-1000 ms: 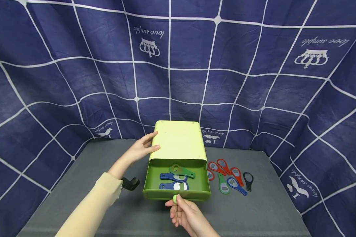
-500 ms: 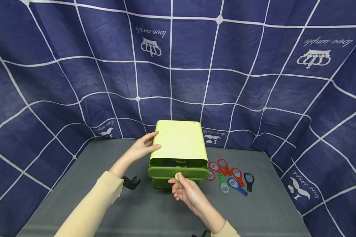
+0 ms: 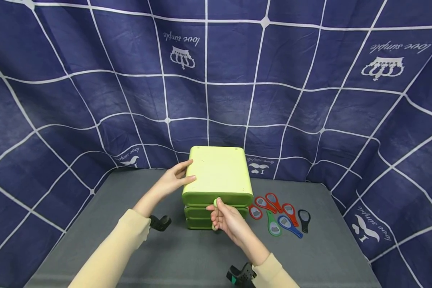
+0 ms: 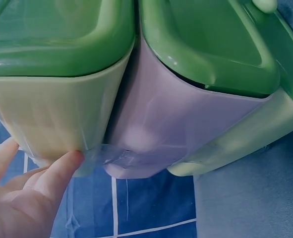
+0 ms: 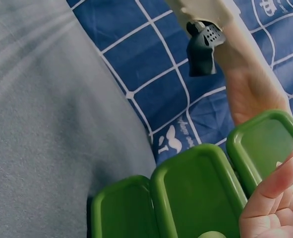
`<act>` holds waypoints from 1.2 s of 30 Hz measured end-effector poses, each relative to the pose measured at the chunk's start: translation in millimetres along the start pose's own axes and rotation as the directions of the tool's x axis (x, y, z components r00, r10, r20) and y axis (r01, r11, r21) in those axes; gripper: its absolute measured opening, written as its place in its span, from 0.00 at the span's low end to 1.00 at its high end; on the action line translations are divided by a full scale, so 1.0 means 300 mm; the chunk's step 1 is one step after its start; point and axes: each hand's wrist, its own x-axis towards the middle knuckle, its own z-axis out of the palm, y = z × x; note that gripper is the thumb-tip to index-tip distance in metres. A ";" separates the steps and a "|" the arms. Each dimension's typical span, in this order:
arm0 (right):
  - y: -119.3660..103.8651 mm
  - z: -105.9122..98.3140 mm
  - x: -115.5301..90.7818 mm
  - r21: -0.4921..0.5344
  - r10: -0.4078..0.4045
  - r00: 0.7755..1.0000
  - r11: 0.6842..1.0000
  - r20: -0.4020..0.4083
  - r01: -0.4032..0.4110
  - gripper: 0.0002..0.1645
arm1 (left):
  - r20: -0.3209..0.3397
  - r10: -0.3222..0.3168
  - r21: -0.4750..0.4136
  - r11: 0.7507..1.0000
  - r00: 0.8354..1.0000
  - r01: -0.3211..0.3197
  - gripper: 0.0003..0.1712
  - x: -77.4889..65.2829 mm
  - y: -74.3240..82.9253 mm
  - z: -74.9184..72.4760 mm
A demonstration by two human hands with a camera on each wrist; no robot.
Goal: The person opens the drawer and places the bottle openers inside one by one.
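Observation:
A small drawer cabinet (image 3: pixel 219 170) with a pale yellow-green top and green drawer fronts stands mid-table. Its top drawer (image 3: pixel 201 199) is flush with the casing, its contents hidden. My right hand (image 3: pixel 230 222) pinches that drawer's round light-green knob (image 3: pixel 216 202) between thumb and forefinger. On the cabinet's left side, my left hand (image 3: pixel 171 180) rests with fingers spread against the upper edge. Seen by the left wrist camera, the tiers below include a lilac casing (image 4: pixel 171 119). Several bottle openers (image 3: pixel 289 225), red, green, blue and black, lie right of the cabinet.
A grey cloth (image 3: pixel 158 256) covers the table. Behind and at both sides hangs a dark blue curtain (image 3: pixel 223 102) with white grid lines. Black camera mounts (image 3: pixel 242 275) are worn at the wrists. Two lower drawers (image 5: pixel 196 193) sit beneath the top one.
The right hand has pushed the top drawer from pulled out to fully in, covering the blue and green bottle openers inside. The left hand has stayed on the cabinet.

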 end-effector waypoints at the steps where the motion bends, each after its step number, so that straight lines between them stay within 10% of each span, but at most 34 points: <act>1: -0.001 -0.001 0.002 0.000 -0.003 1.000 1.000 0.000 0.003 0.41 | 0.000 0.000 -0.002 1.000 1.000 0.000 0.44 0.000 0.001 0.000; 27: 0.106 -0.045 -0.023 -0.051 0.089 0.988 0.995 0.124 -0.083 0.33 | -0.005 -0.006 0.003 1.000 1.000 0.006 0.44 0.002 0.009 -0.004; 36: 0.179 -0.058 -0.007 0.048 0.135 0.991 0.990 0.002 -0.135 0.41 | -0.027 -0.009 -0.018 1.000 1.000 0.008 0.43 0.001 0.007 0.002</act>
